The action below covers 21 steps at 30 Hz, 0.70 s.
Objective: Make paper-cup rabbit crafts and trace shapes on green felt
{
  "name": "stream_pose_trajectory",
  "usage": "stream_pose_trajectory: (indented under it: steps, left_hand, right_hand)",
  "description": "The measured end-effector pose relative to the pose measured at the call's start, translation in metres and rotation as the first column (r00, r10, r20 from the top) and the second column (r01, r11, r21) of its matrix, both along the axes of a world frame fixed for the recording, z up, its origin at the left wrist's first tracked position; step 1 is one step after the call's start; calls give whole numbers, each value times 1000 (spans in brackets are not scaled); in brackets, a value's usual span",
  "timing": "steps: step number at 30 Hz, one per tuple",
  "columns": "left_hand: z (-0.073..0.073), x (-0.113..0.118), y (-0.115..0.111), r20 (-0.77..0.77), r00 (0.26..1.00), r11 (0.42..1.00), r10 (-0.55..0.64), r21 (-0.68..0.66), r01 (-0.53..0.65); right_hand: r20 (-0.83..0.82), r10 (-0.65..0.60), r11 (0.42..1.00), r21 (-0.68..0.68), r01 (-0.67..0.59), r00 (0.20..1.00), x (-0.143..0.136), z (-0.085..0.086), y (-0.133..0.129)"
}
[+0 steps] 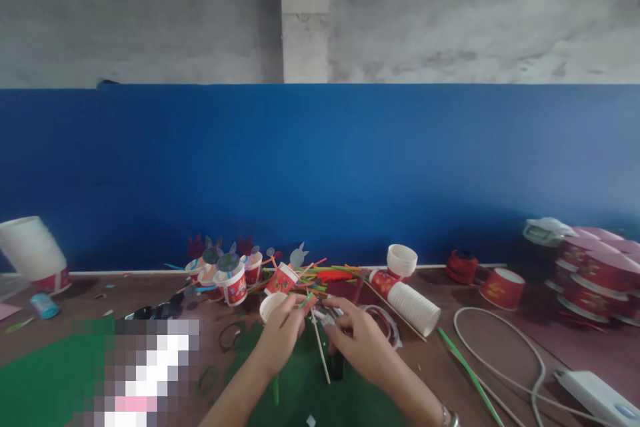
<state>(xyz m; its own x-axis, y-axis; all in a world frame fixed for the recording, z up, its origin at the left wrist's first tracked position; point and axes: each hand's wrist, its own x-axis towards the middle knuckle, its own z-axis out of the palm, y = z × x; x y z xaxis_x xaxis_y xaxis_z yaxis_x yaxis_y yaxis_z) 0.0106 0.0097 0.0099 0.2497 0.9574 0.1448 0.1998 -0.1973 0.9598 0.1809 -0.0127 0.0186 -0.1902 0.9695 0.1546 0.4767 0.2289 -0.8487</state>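
Near the middle of the brown table, my left hand (pixel 284 333) is closed, its fingertips pinched on a small green and orange piece (pixel 309 303). Just to its right is my right hand (pixel 357 330), fingers bent toward the left hand; whether they hold anything is unclear. A thin wooden stick (pixel 321 347) slants down between the hands over a green mat (pixel 295 390). Below the right hand lies a dark handle (pixel 337 365). A white cup (pixel 270 307) is partly hidden behind my left hand.
Decorated red cups (pixel 233 285) stand at the back left of centre. Colourful sticks (pixel 335 275) lie behind my hands. A stack of white cups (pixel 414 307) lies to the right, near a looped cable (pixel 543 367) and a white power strip (pixel 595 397). Pink-topped red cups (pixel 600 280) are far right.
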Motion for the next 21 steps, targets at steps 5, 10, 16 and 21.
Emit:
stream_pose_trajectory:
  steps: [5,10,16,21]
  left_hand:
    - [-1,4,1,66,997,999,26,29,-28]
    - [-1,2,3,99,994,999,48,4,-48]
    - [3,0,1,109,994,997,9,-79,-1]
    - [4,1,0,149,980,982,-129,-119,147]
  right_hand:
    - [-3,21,1000,-10,-21,1000,0,-1,-1]
    - [42,33,999,40,-35,999,2,-2,1]
    - [128,37,998,42,-43,991,4,-3,2]
    - [45,69,997,26,-71,997,5,-10,7]
